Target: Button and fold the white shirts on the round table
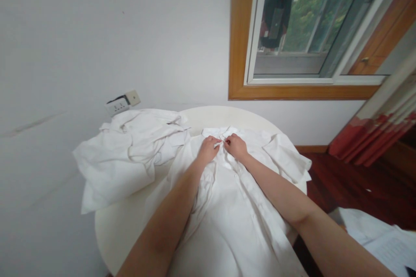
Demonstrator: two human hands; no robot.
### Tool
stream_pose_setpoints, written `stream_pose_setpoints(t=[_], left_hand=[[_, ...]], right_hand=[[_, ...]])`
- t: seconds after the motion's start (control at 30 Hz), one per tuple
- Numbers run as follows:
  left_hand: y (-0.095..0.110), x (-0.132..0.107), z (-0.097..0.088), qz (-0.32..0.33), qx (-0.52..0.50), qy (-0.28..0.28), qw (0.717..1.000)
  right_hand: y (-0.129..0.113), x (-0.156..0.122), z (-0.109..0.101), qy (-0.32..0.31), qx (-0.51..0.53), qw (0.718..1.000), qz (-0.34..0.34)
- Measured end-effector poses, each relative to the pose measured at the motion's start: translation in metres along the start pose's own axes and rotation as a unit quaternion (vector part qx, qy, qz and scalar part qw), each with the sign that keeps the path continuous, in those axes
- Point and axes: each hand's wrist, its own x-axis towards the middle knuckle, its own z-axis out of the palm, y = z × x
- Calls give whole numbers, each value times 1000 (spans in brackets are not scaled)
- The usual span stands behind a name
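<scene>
Pinching the upper front of a white button-front shirt [224, 225] between thumb and fingers of left hand [208, 150] and right hand [235, 146], close together just below the collar [211, 131]. Cannot tell whether gripping a button or only cloth. Lies front-up on a round cream table [120, 233], with collar at twelve o'clock from the hands, one sleeve [287, 160] at three, hem end towards six. Looks light, soft and limp; likely to crease or shift under a pull, hardly fragile or slippery. Best held by the edge of the placket [241, 178], probably stiffer than the cloth around it. At nine, a rumpled heap of white cloth [130, 156]; past it, towards ten, a wall socket [117, 106]. At one to two, a wood-framed window [240, 52]; farther out at three, a red-and-pale curtain [367, 134].
</scene>
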Motion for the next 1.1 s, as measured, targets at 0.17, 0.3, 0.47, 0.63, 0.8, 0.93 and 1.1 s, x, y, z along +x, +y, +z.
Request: stream_pose_setpoints(t=[0.17,0.3,0.47,0.63,0.8,0.93,1.1], left_hand=[[-1,0,2,-4,-2,15,1000],[1,1,2,-14,-3,34,999],[3,-1,-1,-28,7,53,998],[0,1,-5,-55,27,61,996],[-4,4,-4,-80,30,81,993],[-6,6,-3,-123,3,110,986],[-6,9,-4,-152,-18,132,979]], right_hand=[[2,9,-3,24,91,995,46],[4,10,-1,30,142,988,49],[4,4,6,-13,79,997,-5],[6,5,5,-22,72,997,-31],[21,8,7,-19,127,988,-82],[35,9,12,-11,191,972,-136],[41,8,18,-24,222,963,-151]])
